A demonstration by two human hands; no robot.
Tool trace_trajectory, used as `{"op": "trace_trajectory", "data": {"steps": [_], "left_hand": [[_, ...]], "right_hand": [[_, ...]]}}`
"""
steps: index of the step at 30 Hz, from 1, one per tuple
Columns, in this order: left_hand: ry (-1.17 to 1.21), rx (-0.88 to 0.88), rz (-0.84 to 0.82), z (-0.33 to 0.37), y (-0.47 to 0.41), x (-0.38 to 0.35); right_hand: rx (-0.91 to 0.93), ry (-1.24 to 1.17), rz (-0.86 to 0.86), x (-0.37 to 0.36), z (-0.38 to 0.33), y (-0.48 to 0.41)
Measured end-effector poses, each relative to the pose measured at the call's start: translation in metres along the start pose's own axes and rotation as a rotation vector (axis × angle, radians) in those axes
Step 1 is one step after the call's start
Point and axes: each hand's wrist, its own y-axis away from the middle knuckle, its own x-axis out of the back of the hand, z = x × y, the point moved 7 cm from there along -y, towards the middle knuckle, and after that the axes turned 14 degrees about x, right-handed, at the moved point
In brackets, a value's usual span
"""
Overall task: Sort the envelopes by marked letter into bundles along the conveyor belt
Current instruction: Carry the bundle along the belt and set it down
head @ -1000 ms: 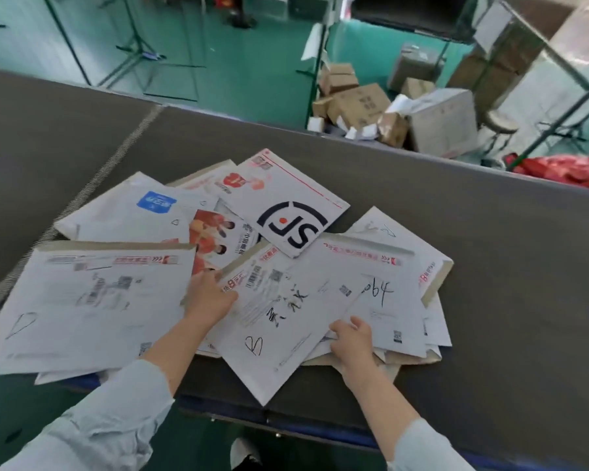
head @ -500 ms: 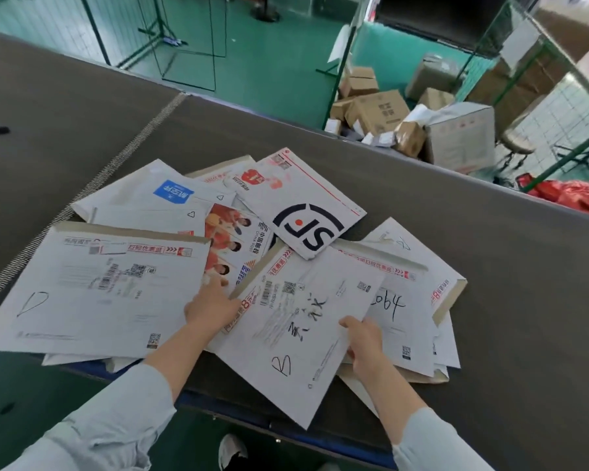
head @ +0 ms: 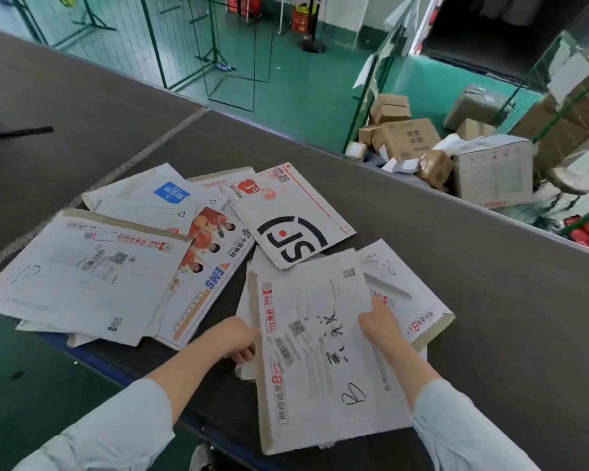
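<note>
A white envelope marked B (head: 320, 355) lies on top of the right-hand pile at the near edge of the dark conveyor belt (head: 473, 300). My left hand (head: 238, 338) grips its left edge, fingers curled under it. My right hand (head: 380, 326) rests on its right side, fingers on the paper. Under it lie more white envelopes, one (head: 405, 290) marked B at its far corner. To the left lies a spread pile topped by a large white envelope with a triangle mark (head: 82, 277). An SF envelope (head: 289, 215) lies behind.
An orange-printed China Post envelope (head: 211, 260) and a blue-label envelope (head: 150, 195) sit in the left pile. Cardboard boxes (head: 408, 137) and a white box (head: 493, 171) stand on the green floor beyond the belt. A black strap (head: 21, 132) lies at far left.
The B envelope has been turned and pulled right, onto the right-hand pile, covering the envelope with handwritten numbers. Both hands moved right with it, away from the left pile.
</note>
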Motion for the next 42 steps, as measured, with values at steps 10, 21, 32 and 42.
{"op": "trace_trajectory", "data": {"steps": [10,21,32,42], "left_hand": [[0.056,0.01,0.044,0.016,-0.006,-0.019],[0.651,-0.171,0.296,0.076,-0.005,0.046],[0.954,0.01,0.191,0.109,-0.04,0.078],[1.05,0.03,0.182,0.112,-0.063,0.093]], "right_hand": [[0.349,0.481,-0.209,-0.015,-0.02,-0.081],[0.528,0.561,-0.032,-0.031,0.015,-0.095],[0.613,0.648,0.081,-0.037,0.029,-0.094],[0.645,0.649,0.125,-0.035,0.025,-0.091]]}}
